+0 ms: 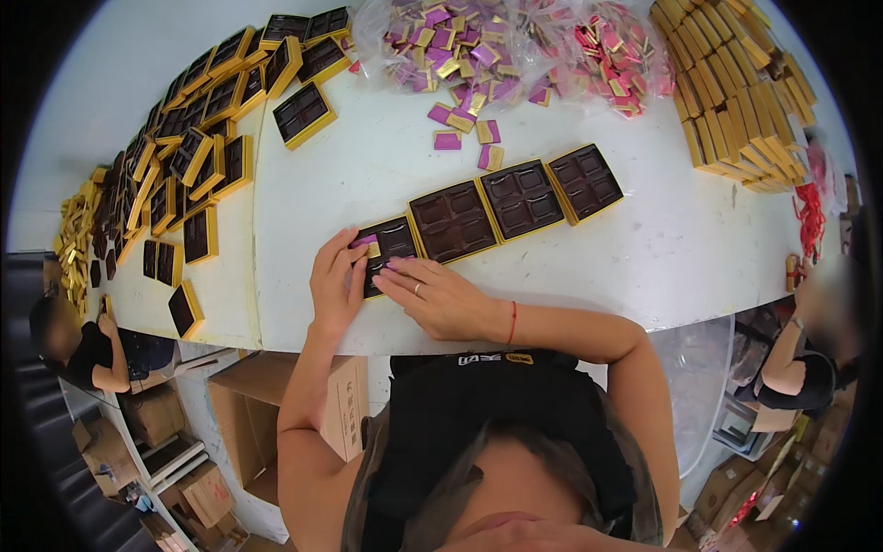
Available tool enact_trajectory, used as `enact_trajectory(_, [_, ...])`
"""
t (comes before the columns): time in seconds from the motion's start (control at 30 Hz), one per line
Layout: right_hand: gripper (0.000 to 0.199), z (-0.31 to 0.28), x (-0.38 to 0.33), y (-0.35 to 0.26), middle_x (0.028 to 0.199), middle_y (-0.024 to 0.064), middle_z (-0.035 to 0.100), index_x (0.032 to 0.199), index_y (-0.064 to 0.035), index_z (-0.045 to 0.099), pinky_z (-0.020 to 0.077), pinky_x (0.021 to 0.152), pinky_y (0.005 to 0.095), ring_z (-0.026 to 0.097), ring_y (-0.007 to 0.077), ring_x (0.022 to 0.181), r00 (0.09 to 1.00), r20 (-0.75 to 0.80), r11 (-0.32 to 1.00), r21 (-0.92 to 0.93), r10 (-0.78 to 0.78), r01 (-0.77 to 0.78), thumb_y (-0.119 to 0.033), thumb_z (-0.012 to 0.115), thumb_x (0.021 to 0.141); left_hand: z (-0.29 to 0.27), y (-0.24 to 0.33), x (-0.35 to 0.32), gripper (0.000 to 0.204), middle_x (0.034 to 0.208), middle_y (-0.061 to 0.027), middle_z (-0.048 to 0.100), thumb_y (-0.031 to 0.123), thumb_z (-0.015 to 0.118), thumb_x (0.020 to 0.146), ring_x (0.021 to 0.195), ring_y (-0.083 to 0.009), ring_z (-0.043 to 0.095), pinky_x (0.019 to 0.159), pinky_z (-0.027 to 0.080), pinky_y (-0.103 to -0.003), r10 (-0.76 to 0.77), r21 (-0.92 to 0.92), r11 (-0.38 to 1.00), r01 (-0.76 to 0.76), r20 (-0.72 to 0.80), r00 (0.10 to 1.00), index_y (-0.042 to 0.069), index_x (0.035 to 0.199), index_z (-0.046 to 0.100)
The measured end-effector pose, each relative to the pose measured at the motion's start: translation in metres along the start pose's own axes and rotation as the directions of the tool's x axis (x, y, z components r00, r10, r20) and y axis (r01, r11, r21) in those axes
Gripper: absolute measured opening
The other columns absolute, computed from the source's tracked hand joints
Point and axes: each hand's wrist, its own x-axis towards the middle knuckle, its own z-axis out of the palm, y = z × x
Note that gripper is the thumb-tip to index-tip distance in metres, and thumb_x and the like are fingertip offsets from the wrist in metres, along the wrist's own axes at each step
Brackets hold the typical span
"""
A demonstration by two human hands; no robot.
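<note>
Four gold-edged square boxes with dark brown compartment trays lie in a touching row on the white counter [644, 248], running up and to the right from the person's hands. The nearest gold-edged box [386, 250] sits at the counter's front edge, and both hands are on it. The left hand [337, 287] rests at its left side, fingers curled, pinching a small purple-and-gold wrapped sweet [368, 245] over the tray's upper left compartment. The right hand [440, 296] lies flat and spread across the box's lower part, holding nothing; it wears one ring, and one red string circles the wrist. The other three boxes [521, 199] show empty compartments.

Beyond the row, about five loose purple and gold sweets [467, 131] lie scattered, below two clear bags — one of purple sweets [451, 46], one of pink [616, 51]. A stack of flat gold lids [736, 92] stands at the right; a long heap of open boxes [198, 147] stretches along the left — too many to count.
</note>
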Motion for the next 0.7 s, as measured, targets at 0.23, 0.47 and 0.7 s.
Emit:
enact_trajectory(0.23, [0.072,-0.069,-0.008,0.028,0.149,0.0154,0.045,0.146,-0.0131,0.046,0.0186,0.115,0.0640,0.029,0.0400,0.145,0.999,0.034,0.998,-0.064,0.017,-0.015,-0.035,0.072,0.083,-0.003,0.004,-0.006,0.038,0.139,-0.0132,0.054,0.012,0.075,0.082,0.132,-0.0393,0.047,0.108,0.039,-0.048,-0.009,0.018,1.000,0.009,0.022,1.000,0.007,0.119,0.065])
enact_trajectory(0.47, [0.096,-0.182,-0.082,0.115,0.156,0.0160,0.032,0.148,-0.0291,0.044,0.0237,0.110,0.0639,0.019,0.0467,0.146,0.820,0.004,0.718,-0.486,0.573,-0.499,-0.068,0.076,0.066,0.015,0.031,0.030,0.100,0.155,-0.0098,0.035,0.052,0.085,0.063,0.145,-0.0401,0.023,0.117,0.014,-0.059,0.033,0.165,0.983,-0.085,0.296,0.955,0.014,0.146,0.044])
enact_trajectory(0.7, [0.093,-0.161,-0.088,0.067,0.141,0.0220,0.048,0.143,-0.0179,0.049,0.0368,0.099,0.0633,0.036,0.0472,0.135,0.821,-0.264,0.556,-0.628,0.505,-0.544,-0.066,0.076,0.068,0.003,0.019,0.100,0.079,0.151,-0.0094,0.042,0.043,0.079,0.074,0.143,-0.0368,0.030,0.118,0.012,-0.056,0.240,0.012,0.965,-0.260,0.352,0.905,0.012,0.141,0.048])
